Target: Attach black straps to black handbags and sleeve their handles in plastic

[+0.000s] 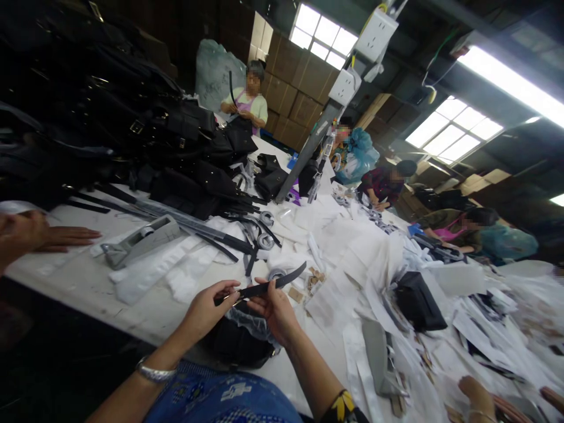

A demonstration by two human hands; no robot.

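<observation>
A narrow black strap (289,275) is stretched between my two hands, its free end curving up to the right. My left hand (211,308) pinches the strap near its left end, where a bit of gold-coloured metal shows at the fingers. Thumb and fingers of my right hand (277,308) close on the strap farther along. Just below both hands, at the table edge in front of me, sits a black bag (240,346) with clear plastic at its top. My forearms and hands partly cover the bag.
Left of my hands stand a grey tape dispenser (147,242) and long black straps (211,226). Black bags (176,135) are heaped behind. White paper (348,241), another dispenser (376,355) and a black pouch (418,302) lie rightward. A metal post (308,141) rises mid-table. Other people's hands (26,235) are nearby.
</observation>
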